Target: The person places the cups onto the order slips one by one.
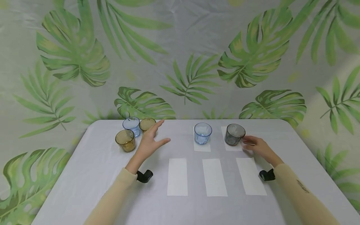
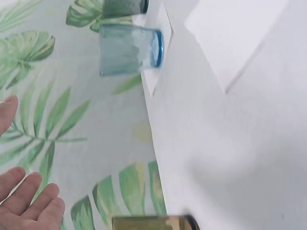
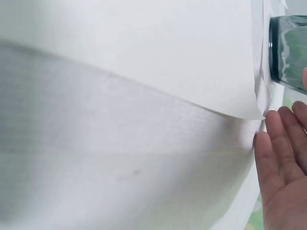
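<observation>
On the right of the table a smoky grey glass (image 1: 235,135) stands on a white paper strip. My right hand (image 1: 259,148) is beside its right side, with the fingertips right at the glass; in the right wrist view the fingers (image 3: 279,158) extend loosely below the glass (image 3: 291,50). To the left of the grey glass, a light blue glass (image 1: 202,133) stands on another strip. My left hand (image 1: 149,143) hovers with thumb and fingers spread, holding nothing. Near it stand a front amber glass (image 1: 125,141), a second amber glass (image 1: 147,124) partly behind the hand, and a blue glass (image 1: 131,125).
A front row of white paper strips lies on the table: a left one (image 1: 177,177), a middle one (image 1: 215,177) and a right one (image 1: 251,176). A leaf-patterned cloth (image 1: 188,78) hangs behind the table's back edge. Small black cameras sit at both wrists.
</observation>
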`<state>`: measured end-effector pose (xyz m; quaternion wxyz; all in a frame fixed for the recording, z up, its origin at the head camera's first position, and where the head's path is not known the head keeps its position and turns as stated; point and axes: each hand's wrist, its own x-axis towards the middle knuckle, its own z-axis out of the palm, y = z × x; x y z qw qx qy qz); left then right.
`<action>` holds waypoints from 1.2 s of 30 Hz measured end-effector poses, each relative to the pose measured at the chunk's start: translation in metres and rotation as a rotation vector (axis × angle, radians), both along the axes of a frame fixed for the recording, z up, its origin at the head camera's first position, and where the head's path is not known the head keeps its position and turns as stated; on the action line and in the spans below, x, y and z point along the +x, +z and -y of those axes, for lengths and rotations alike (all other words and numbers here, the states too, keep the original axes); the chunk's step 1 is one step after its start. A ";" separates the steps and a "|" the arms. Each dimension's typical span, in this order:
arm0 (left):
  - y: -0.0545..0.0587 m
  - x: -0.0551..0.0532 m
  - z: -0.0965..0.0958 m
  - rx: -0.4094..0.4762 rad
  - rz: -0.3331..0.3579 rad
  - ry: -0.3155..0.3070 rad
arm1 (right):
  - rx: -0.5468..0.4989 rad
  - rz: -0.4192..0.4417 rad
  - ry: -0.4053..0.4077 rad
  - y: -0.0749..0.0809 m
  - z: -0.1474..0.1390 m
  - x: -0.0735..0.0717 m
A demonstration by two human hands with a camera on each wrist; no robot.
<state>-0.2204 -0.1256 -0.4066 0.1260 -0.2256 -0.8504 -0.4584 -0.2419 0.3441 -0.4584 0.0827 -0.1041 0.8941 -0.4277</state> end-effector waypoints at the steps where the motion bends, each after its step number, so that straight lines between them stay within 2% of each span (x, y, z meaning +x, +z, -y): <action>1: 0.000 -0.001 0.004 -0.010 0.003 0.010 | -0.002 -0.003 0.005 0.001 -0.001 0.002; 10: 0.002 -0.011 0.037 -0.075 0.053 0.088 | -0.034 -0.020 0.023 0.006 -0.007 0.017; 17: 0.012 -0.024 0.055 -0.099 0.142 0.117 | -0.045 -0.080 0.053 0.009 -0.011 0.027; 21: 0.017 -0.034 0.063 -0.167 0.190 0.101 | -0.072 -0.091 0.059 0.007 -0.013 0.035; 27: 0.014 -0.049 0.071 -0.267 0.264 0.064 | -0.069 -0.107 0.063 0.009 -0.015 0.051; 36: 0.012 -0.062 0.070 -0.315 0.333 0.046 | -0.034 -0.074 0.041 0.006 -0.017 0.066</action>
